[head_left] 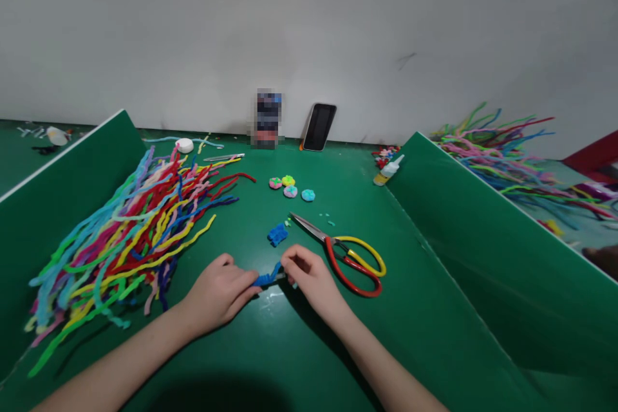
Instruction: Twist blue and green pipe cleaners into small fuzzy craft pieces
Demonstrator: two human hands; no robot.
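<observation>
Between my hands is a blue pipe cleaner (265, 279), coiled at its left part around what looks like a thin rod, mostly hidden. My left hand (219, 286) pinches the coiled end. The fingers of my right hand (309, 277) are closed on the loose end, which rises at a slant. Just beyond them lies a flat blue piece of folded pipe cleaner (277, 234). Scissors (338, 251) with one red and one yellow handle rest right of it, blades pointing up and left. Farther back sit several small coloured flower-like discs (290, 191).
A large pile of mixed pipe cleaners (140, 219) covers the left side. Green partitions (463, 232) flank the table. At the back are a phone (319, 127), a blurred picture (268, 119), a glue bottle (389, 170), tweezers (224, 158) and a white round lid (185, 145).
</observation>
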